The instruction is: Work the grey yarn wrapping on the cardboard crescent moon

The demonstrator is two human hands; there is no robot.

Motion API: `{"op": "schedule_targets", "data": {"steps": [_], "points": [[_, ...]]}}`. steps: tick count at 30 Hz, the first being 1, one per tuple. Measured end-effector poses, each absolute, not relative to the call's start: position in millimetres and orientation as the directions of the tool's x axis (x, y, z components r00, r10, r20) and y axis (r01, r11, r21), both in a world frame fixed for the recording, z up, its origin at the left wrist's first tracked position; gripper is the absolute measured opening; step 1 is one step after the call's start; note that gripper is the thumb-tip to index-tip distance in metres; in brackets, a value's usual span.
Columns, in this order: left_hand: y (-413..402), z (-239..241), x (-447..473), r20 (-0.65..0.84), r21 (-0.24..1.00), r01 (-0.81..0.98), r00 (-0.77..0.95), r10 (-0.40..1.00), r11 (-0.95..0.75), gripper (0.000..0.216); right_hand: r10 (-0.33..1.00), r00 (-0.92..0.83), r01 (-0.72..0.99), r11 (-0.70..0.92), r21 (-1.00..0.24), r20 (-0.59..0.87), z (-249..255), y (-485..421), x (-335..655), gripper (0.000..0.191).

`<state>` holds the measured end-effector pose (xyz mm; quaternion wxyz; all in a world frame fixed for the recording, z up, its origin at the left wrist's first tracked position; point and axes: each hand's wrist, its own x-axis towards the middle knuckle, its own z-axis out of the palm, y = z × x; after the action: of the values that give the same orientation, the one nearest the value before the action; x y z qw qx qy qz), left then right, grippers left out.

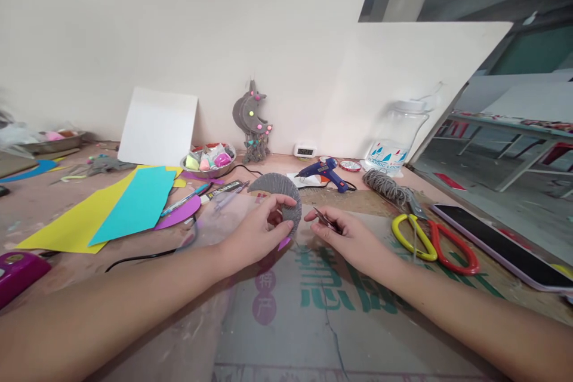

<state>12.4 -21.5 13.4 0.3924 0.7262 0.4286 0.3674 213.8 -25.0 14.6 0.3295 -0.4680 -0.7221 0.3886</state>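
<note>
My left hand [264, 230] pinches the lower part of a crescent [278, 184] wrapped in grey yarn, its fingers closed on it. A bit of purple [284, 243] shows at the crescent's lower tip. Just to the right, my right hand [335, 228] is closed on a small, thin, dark piece [326, 219] whose kind I cannot make out. The two hands are a short gap apart over a translucent printed sheet [277, 346]. Below them a loose grey strand [333, 334] trails down across the sheet.
Behind the hands lies a blue glue gun [329, 174]. Scissors with yellow and red handles [454, 248], a grey yarn bundle [387, 187] and a phone [501, 245] are at right. Coloured sheets [134, 203] lie left. A decorated moon hanging [250, 113] and a plastic jar [394, 137] stand behind.
</note>
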Motion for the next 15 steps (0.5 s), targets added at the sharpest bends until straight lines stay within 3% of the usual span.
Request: {"op": "schedule_targets", "data": {"steps": [15], "points": [[-22.8,16.1,12.7,0.185,0.875,0.363,0.357,0.916,-0.319,0.012,0.914,-0.385,0.466,0.310,-0.828,0.125,16.5,-25.5,215.3,0.028]]}}
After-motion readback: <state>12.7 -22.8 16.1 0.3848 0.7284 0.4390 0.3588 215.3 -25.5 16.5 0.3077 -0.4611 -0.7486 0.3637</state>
